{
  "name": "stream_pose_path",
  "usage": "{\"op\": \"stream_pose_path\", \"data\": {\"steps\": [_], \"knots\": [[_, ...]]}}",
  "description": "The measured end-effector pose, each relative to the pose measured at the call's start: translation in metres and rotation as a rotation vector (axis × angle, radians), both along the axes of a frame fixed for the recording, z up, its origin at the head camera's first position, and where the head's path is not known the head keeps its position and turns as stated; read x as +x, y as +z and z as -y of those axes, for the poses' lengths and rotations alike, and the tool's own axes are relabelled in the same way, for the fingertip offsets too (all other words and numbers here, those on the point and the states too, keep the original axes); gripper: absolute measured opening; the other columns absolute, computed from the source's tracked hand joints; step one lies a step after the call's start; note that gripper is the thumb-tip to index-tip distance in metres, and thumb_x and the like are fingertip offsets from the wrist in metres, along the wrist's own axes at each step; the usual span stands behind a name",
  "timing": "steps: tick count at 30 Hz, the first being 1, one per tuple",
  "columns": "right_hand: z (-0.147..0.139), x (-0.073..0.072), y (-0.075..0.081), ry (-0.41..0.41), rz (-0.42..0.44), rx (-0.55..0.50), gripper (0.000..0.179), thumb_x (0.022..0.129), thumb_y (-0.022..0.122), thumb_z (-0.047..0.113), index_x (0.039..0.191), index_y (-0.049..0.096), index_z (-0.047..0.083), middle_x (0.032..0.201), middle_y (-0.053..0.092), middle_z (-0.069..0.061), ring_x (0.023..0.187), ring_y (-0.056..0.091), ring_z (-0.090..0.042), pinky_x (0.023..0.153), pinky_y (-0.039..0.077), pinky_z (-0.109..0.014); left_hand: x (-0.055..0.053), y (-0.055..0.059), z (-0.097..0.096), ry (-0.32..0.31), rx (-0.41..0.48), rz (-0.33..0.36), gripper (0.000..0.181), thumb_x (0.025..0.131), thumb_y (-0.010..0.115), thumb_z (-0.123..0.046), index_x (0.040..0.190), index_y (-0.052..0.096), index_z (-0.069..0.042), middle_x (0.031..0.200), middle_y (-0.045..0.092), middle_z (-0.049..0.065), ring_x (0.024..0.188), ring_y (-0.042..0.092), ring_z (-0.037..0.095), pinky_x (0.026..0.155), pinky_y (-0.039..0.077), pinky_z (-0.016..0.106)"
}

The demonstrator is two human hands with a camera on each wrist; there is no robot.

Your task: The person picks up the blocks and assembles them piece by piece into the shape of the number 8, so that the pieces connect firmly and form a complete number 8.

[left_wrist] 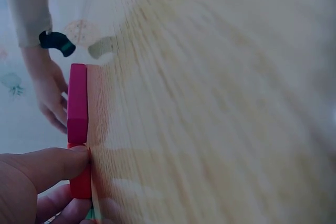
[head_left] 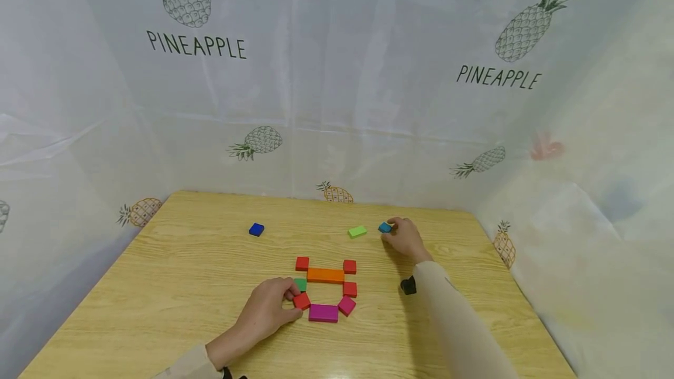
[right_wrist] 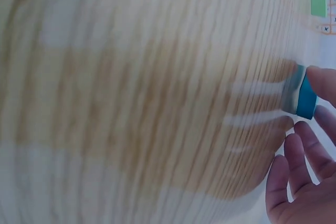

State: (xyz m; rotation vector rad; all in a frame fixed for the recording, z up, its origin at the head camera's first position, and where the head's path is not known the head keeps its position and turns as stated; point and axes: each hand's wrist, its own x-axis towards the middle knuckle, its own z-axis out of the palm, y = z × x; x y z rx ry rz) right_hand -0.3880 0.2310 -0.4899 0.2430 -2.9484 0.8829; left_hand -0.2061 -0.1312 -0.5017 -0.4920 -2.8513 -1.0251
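My left hand (head_left: 265, 307) pinches a red block (head_left: 302, 301) between thumb and fingers, low on the left side of a ring of flat blocks. A green block (head_left: 301, 284) touches it above, partly covered by my fingers. Right of it lies a magenta block (head_left: 323, 313), seen edge-on in the left wrist view. At the far right, my right hand (head_left: 406, 240) pinches a small teal-blue block (head_left: 385, 227) by its edges. The right wrist view shows this block (right_wrist: 307, 98) beside the thumb, just over or on the table; which one I cannot tell.
The ring also has an orange block (head_left: 325, 275), a pinkish-red tilted block (head_left: 347, 306) and red squares (head_left: 350, 266) at its corners and right side. Behind lie a lime-green block (head_left: 357, 231) and a dark blue block (head_left: 256, 229). A pineapple-print sheet (head_left: 337, 98) hangs behind the wooden table (head_left: 210, 262).
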Motion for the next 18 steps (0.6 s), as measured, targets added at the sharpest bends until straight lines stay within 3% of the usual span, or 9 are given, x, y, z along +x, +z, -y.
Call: {"op": "stream_pose_path", "data": {"steps": [10,18], "knots": [[-0.0004,-0.0050,-0.0096,0.010,-0.042,-0.014,0.035,0.103,0.069,0.012,0.134,0.066,-0.003,0.120,0.064,-0.023,0.110,0.060,-0.039,0.099,0.051,-0.057,-0.0007,0.0003,-0.0009,-0.004,0.005,0.006,0.029,0.077,0.097,-0.021,0.092,0.072,-0.019,0.085,0.065,-0.010,0.078,0.058,0.009,0.069,0.050,0.027],[0.0004,-0.0003,-0.0080,0.095,-0.066,-0.042,0.032,0.103,0.069,0.009,0.132,0.067,-0.002,0.126,0.063,-0.025,0.109,0.069,-0.041,0.092,0.058,-0.053,0.0004,0.0008,-0.0014,0.001,0.010,0.005,0.029,0.076,0.097,-0.020,0.093,0.073,-0.019,0.085,0.065,-0.009,0.077,0.058,0.010,0.068,0.049,0.026]]}}
